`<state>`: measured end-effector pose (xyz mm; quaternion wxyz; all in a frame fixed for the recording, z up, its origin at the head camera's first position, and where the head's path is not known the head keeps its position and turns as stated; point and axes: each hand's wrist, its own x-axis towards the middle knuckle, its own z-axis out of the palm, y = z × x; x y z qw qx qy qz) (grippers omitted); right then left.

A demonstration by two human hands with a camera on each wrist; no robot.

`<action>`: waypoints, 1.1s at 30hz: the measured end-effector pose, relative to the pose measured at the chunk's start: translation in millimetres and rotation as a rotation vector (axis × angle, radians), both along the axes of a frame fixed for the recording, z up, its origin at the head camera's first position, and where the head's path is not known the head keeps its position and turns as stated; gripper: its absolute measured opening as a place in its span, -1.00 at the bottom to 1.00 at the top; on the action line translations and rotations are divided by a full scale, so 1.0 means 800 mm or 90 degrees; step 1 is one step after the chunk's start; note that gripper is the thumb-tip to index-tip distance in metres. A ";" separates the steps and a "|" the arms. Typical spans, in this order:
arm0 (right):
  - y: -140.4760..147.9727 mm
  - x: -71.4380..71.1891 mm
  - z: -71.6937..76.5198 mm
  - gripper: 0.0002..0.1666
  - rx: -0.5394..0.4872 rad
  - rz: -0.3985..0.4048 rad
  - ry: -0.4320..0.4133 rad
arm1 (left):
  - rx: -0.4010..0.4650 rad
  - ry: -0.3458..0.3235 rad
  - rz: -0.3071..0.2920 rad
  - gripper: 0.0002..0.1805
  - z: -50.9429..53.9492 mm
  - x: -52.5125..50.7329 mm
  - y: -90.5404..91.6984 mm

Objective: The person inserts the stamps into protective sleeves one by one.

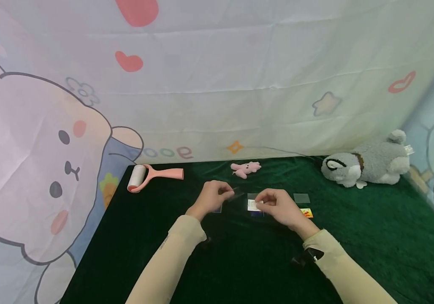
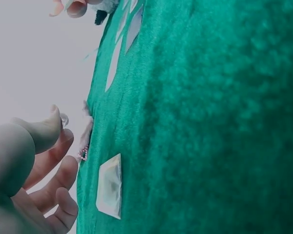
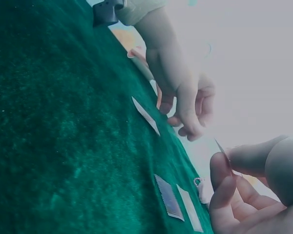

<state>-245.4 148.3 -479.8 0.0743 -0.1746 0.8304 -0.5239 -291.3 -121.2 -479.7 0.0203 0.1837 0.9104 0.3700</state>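
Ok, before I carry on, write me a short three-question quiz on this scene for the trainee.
1. True or false: in the head view, the pink plush lies between the lint roller and the grey plush.
2. The right hand pinches: A) the lint roller; B) a small white card; C) the pink plush.
3. Fill in: the left hand pinches a piece of ____ film.

Key: 1. True. 2. B. 3. Clear.

Head view softly, evenly lit; wrist views hazy, backdrop washed pale.
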 end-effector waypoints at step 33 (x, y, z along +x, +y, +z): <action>-0.004 -0.011 0.017 -0.73 -0.024 -0.096 0.059 | 0.064 -0.057 -0.077 -0.79 0.009 0.013 -0.004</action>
